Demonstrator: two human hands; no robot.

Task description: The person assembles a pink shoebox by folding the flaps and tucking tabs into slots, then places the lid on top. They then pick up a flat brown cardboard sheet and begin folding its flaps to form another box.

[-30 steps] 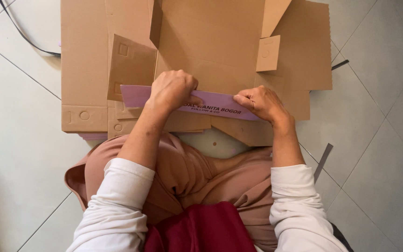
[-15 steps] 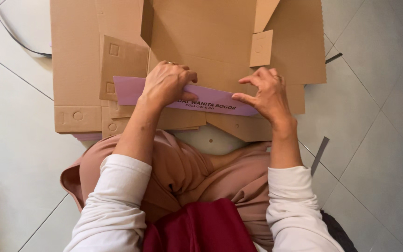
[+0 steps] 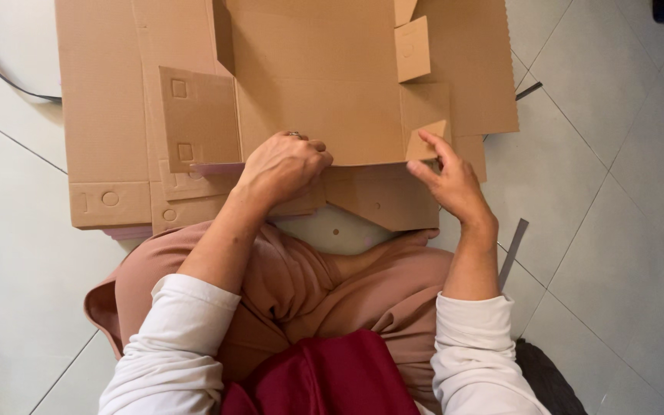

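Cardboard flap [image 3: 378, 196] between both hands

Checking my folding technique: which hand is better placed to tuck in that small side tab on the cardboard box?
Probably the right hand: its fingertips already touch the small tab on the cardboard box. The left hand rests fisted on the front flap, farther away.
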